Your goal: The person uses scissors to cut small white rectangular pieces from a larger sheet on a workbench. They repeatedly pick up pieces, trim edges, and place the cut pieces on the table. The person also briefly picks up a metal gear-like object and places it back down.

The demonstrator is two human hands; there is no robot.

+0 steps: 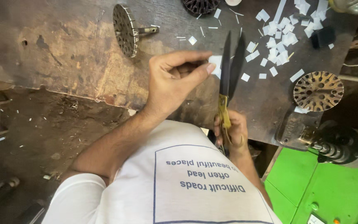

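Observation:
My left hand [175,81] pinches a small white paper piece [216,65] between thumb and fingers, holding it against the blades of a long pair of scissors [230,66]. My right hand [231,130] grips the scissors' yellow handles near the workbench edge. The dark blades point away from me, slightly apart around the paper.
A worn dark workbench [63,49] carries several cut white paper bits [278,45]. Slotted round metal rotor discs lie at the back left [126,30], the top [199,5] and the right [318,91]. A green machine [320,186] with a dark motor [340,145] stands at lower right.

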